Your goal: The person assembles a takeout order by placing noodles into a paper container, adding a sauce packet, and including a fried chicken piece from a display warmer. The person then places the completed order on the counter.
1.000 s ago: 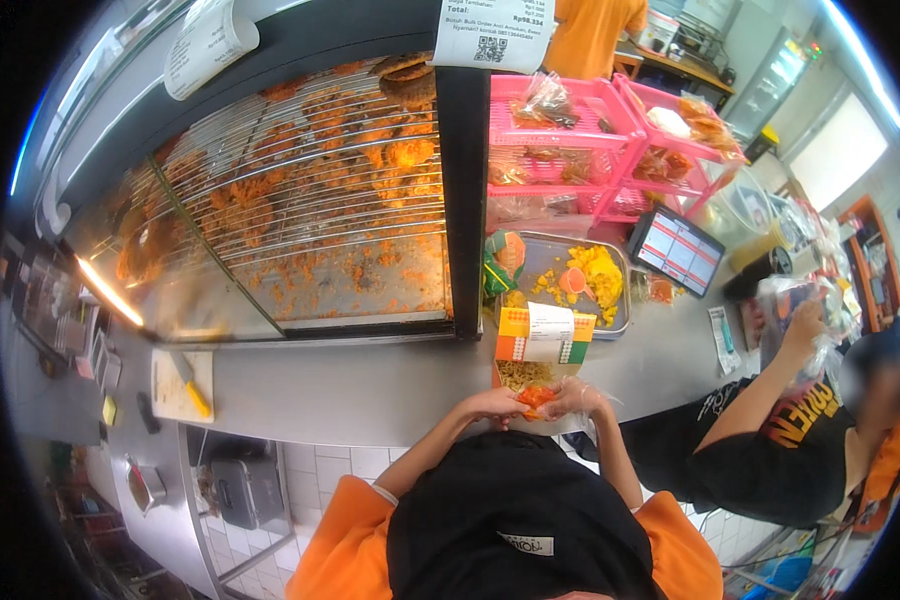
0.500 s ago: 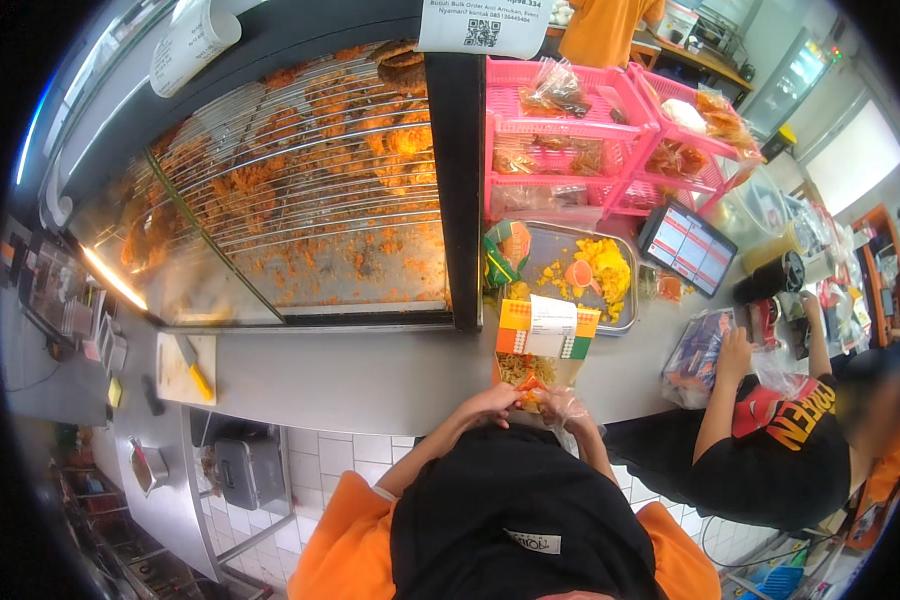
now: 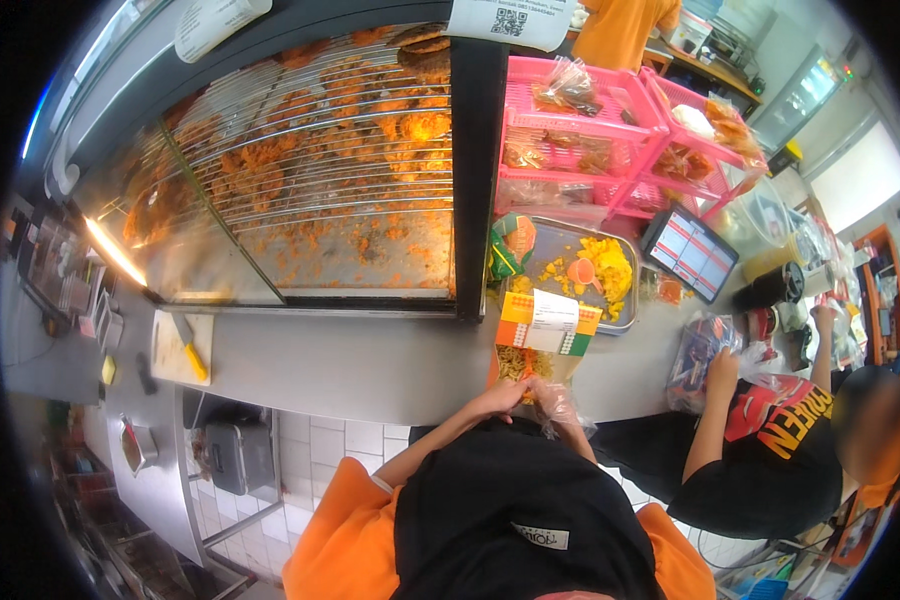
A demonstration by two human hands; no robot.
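At the counter's front edge stands an open takeaway box (image 3: 513, 310), its orange, white and green lid raised with a white paper slip (image 3: 554, 312) on it. Noodles (image 3: 518, 362) fill the box. Over its near part my hands meet, fingers closed around a small orange packet (image 3: 529, 368), mostly hidden by them. My left hand (image 3: 507, 397) is bare and comes from the left. My right hand (image 3: 553, 402) wears a clear plastic glove and presses against the left one.
Behind the box lies a metal tray (image 3: 625, 325) with yellow food and an orange scoop (image 3: 582, 271). A heated display case (image 3: 370, 307) stands left, pink baskets (image 3: 580, 120) and a tablet (image 3: 690, 252) right. A knife (image 3: 194, 358) rests on a cutting board (image 3: 170, 365). A co-worker (image 3: 770, 440) handles a plastic bag (image 3: 698, 365).
My hands have drawn closer together over the box, covering more of the orange packet. The view has shifted slightly. The co-worker's hands have moved a little.
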